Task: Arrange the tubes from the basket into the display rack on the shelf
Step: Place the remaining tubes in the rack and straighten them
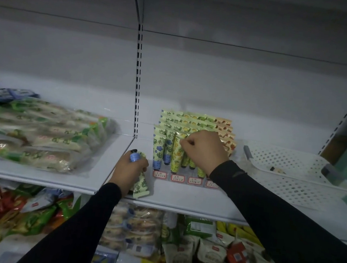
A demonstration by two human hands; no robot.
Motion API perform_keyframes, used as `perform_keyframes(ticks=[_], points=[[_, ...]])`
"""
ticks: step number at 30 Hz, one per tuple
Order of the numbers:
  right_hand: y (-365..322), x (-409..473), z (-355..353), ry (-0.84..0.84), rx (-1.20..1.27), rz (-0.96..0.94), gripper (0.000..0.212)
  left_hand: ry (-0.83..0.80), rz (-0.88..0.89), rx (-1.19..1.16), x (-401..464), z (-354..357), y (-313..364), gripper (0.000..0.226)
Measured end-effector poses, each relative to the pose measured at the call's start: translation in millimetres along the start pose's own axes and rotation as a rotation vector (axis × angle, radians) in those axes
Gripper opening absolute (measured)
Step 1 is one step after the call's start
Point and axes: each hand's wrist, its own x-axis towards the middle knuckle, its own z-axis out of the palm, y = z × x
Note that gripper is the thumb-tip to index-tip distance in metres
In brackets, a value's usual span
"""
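Observation:
A clear display rack point(187, 179) with red price labels stands on the white shelf point(183, 201), filled with several rows of green, blue, yellow and orange patterned tubes point(160, 149). My right hand point(203, 149) is over the rack's front rows, its fingers curled and pinching the crimped top of a yellow-green tube point(177, 152) there. My left hand point(130, 168) rests on the shelf left of the rack and grips two tubes, a blue-capped one point(135, 156) and a green-patterned one point(141, 186). The white perforated basket point(298, 180) sits to the right, with one small item inside.
Clear bags of packaged food point(42, 134) lie on the left part of the shelf, beyond a slotted upright point(138, 82). Snack packets point(199, 253) crowd the shelf below. The back panel behind the rack is plain white.

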Motion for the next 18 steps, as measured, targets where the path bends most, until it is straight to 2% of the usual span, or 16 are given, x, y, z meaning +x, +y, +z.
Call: perform_keyframes(ticks=[13,18], points=[[-11.8,6.6,2.2,-0.018,-0.071,0.034,0.044,0.013,0.001,-0.032,3.4,-2.9,-7.6,0.006],[-13.1,6.0,6.9,-0.001,-0.087,0.039,0.04,0.001,-0.005,-0.054,3.0,-4.6,-6.3,0.013]])
